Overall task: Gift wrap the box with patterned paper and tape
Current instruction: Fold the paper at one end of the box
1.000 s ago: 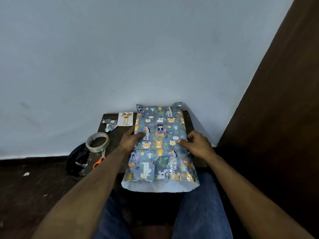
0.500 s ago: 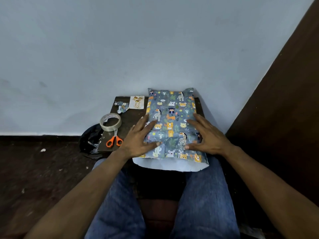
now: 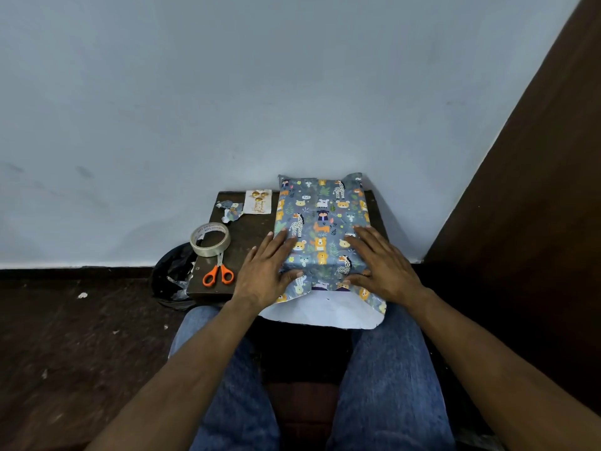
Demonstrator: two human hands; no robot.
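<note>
A box wrapped in blue-grey animal-print paper (image 3: 322, 222) lies on a small dark table (image 3: 245, 236) against the wall. The paper's near end sticks out open over my lap, showing its white inside (image 3: 322, 312). My left hand (image 3: 271, 271) lies flat on the near left side of the box, fingers straight, thumb pressing the near edge. On the near right side my right hand (image 3: 382, 263) presses down with straight fingers. A roll of clear tape (image 3: 210, 239) lies on the table to the left of the box.
Orange-handled scissors (image 3: 218, 274) lie just below the tape. A small white card with gold decoration (image 3: 258, 202) and a paper scrap (image 3: 231, 212) sit at the table's back left. A black bag (image 3: 172, 275) lies on the floor left of the table. A brown panel (image 3: 527, 190) stands at right.
Both hands have slid from the middle of the box toward its near end and flattened out. The thumbs now press the paper down over the near edge.
</note>
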